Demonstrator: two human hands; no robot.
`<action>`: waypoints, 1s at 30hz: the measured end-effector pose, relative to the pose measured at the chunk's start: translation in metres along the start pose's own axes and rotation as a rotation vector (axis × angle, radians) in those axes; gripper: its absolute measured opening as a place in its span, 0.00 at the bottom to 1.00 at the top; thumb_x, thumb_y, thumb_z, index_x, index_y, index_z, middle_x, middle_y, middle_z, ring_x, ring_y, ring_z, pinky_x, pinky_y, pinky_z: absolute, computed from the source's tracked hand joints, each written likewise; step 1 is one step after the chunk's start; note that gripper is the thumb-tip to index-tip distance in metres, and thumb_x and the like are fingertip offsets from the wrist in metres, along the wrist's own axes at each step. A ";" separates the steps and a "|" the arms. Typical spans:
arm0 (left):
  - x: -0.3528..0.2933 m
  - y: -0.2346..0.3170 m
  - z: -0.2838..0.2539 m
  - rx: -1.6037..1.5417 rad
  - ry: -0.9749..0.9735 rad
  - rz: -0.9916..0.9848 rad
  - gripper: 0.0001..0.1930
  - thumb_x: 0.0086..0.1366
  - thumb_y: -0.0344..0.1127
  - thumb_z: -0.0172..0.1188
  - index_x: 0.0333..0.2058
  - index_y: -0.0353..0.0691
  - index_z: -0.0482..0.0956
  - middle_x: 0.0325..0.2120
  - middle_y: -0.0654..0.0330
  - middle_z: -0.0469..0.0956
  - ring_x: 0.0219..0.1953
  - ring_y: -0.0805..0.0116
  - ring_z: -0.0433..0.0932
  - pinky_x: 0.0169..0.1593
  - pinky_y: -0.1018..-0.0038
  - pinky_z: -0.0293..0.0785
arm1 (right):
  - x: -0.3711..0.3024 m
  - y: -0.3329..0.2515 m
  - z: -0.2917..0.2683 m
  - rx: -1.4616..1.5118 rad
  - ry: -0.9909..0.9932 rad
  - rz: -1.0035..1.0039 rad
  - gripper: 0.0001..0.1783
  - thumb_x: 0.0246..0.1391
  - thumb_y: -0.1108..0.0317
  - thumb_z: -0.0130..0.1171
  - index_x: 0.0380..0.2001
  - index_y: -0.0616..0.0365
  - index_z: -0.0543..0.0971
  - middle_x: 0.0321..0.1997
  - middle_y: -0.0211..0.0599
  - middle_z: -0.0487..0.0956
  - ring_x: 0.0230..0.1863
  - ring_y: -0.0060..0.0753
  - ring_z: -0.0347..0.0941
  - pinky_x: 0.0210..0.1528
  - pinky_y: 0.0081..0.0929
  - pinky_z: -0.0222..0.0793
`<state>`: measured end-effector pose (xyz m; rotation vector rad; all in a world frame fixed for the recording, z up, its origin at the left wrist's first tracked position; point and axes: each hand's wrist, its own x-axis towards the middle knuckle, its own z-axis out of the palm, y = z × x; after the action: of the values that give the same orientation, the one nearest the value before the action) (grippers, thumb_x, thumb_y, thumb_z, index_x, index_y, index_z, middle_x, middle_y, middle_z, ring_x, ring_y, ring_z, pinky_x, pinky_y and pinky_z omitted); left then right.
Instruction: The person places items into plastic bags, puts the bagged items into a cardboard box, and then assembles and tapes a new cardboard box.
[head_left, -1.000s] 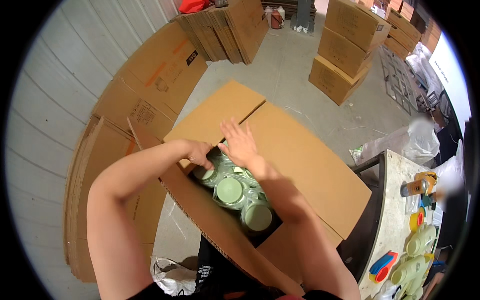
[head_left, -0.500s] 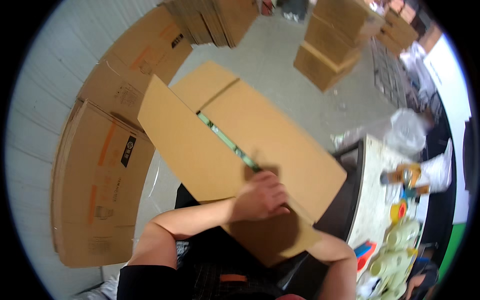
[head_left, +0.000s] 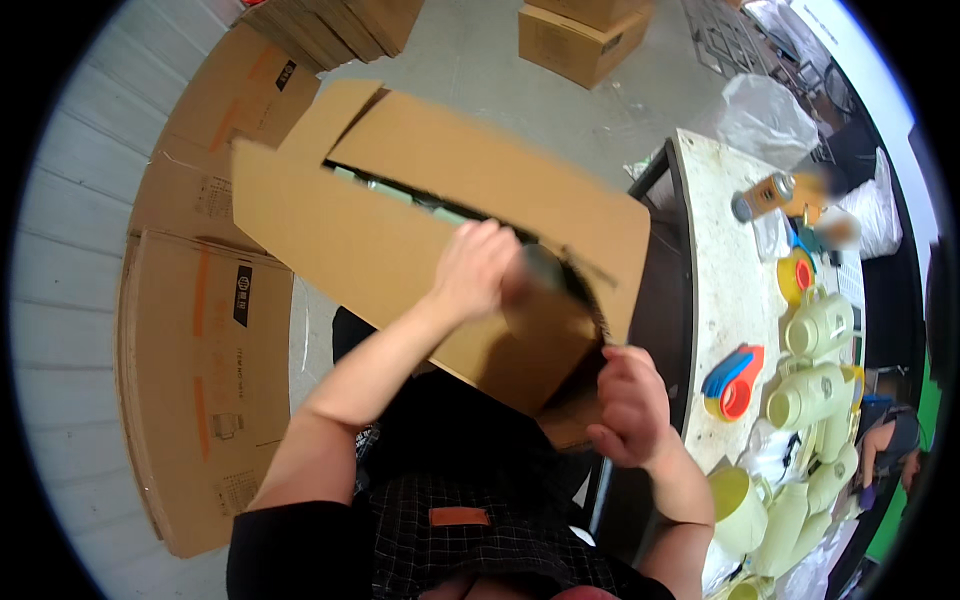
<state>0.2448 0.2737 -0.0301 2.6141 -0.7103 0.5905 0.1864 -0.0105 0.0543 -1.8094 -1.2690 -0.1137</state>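
Two hands work at the large brown carton (head_left: 470, 348), which sits in front of the person's body, left of the table (head_left: 708, 285). The left hand (head_left: 478, 265) lies on the near flap (head_left: 335, 225), fingers curled by its inner edge; blur and angle mean I cannot tell if it clamps the cardboard. The right hand (head_left: 630, 405) is loosely curled at the carton's right end, its grip likewise unclear. A slot between the near flap and the far flap (head_left: 500, 160) shows pale green contents (head_left: 392, 190). Pushing unevenly could crease or tear the bent cardboard at the right end; contents standing high might catch a flap, and fingers could get pinched between edges.
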 end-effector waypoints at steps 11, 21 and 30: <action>-0.102 -0.100 0.030 -0.109 0.407 -0.666 0.24 0.61 0.31 0.58 0.55 0.34 0.67 0.56 0.46 0.67 0.59 0.44 0.63 0.63 0.55 0.61 | 0.036 0.030 0.156 -0.366 -0.090 0.351 0.50 0.51 0.40 0.61 0.70 0.60 0.60 0.76 0.43 0.56 0.76 0.44 0.51 0.74 0.54 0.43; -0.102 -0.326 -0.053 0.535 -0.088 -1.137 0.43 0.69 0.64 0.45 0.69 0.35 0.54 0.72 0.50 0.51 0.74 0.55 0.49 0.73 0.55 0.45 | 0.017 0.091 0.170 -0.293 0.844 0.619 0.28 0.56 0.68 0.60 0.58 0.64 0.65 0.57 0.48 0.70 0.59 0.45 0.67 0.63 0.42 0.61; -0.063 -0.495 -0.101 0.454 -0.197 -1.310 0.40 0.70 0.67 0.36 0.45 0.32 0.82 0.46 0.42 0.81 0.52 0.45 0.79 0.53 0.54 0.74 | 0.018 0.166 0.131 1.228 0.961 1.526 0.35 0.62 0.38 0.49 0.59 0.55 0.69 0.61 0.39 0.72 0.64 0.35 0.66 0.62 0.41 0.66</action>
<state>0.4348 0.7417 -0.0909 2.7948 1.1976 0.0556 0.2752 0.0817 -0.1149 -0.8881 0.7909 0.4862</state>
